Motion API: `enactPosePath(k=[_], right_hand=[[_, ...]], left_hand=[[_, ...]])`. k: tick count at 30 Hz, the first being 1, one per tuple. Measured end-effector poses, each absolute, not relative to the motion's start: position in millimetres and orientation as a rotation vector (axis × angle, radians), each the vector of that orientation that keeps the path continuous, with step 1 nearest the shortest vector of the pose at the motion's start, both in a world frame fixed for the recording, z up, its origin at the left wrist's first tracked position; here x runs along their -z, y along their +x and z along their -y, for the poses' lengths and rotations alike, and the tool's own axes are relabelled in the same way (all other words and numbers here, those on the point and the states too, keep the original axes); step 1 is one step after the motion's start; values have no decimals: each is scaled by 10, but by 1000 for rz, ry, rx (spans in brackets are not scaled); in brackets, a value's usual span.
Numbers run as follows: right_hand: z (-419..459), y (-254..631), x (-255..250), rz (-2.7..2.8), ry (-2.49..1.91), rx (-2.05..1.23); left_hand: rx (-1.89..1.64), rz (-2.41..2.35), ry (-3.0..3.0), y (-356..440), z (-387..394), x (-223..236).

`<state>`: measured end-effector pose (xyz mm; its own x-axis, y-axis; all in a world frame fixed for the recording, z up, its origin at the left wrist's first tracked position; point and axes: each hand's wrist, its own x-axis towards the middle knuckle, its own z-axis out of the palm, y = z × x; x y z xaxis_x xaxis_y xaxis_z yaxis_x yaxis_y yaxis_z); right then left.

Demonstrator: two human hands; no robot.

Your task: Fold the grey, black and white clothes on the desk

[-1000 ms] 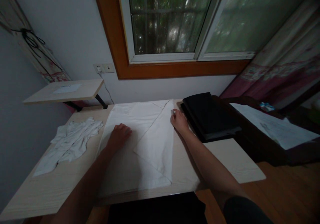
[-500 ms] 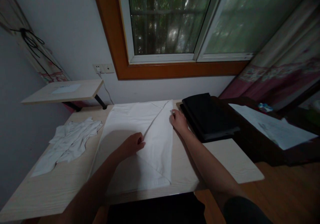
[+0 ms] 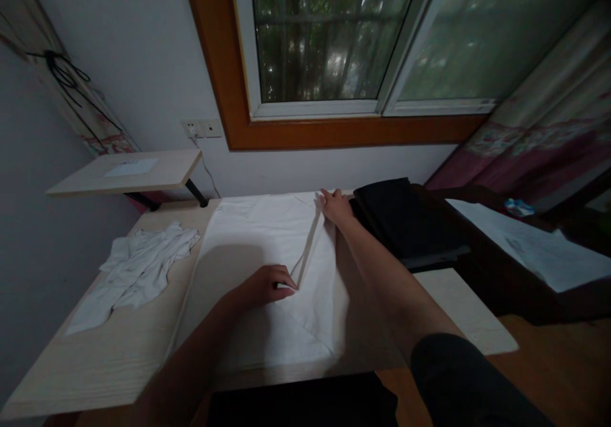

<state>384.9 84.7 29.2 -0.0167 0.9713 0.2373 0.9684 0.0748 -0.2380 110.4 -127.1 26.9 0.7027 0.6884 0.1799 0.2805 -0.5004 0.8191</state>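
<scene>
A large white cloth [image 3: 248,236] lies mostly flat on the pale wooden table, with a diagonal folded flap on its right side. My left hand [image 3: 267,285] pinches the edge of that flap near the middle of the cloth, lifting it slightly. At the far right corner my right hand [image 3: 335,205] has its fingers closed on the cloth by the end of the fold. Between the two hands the flap's edge runs as a raised, straight line. The cloth's exact kind cannot be made out.
A crumpled white garment [image 3: 138,265] lies on the table's [image 3: 90,370] left part. Behind it stands a small raised shelf [image 3: 176,166] with a paper on top. Black folded items [image 3: 401,223] sit to the right, near a dark surface bearing a white sheet [image 3: 529,242].
My left hand has moved right and slightly nearer, drawing the flap's edge up. My right hand has shifted to the far corner of the cloth. The view has turned slightly left.
</scene>
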Motion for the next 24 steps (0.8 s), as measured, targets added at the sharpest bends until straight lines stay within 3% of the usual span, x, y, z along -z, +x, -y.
enactPosePath(k=[24], right_hand=[[-867, 4100, -39, 1780, -2033, -184]], left_hand=[[-726, -708, 1866, 1138, 1355, -196]])
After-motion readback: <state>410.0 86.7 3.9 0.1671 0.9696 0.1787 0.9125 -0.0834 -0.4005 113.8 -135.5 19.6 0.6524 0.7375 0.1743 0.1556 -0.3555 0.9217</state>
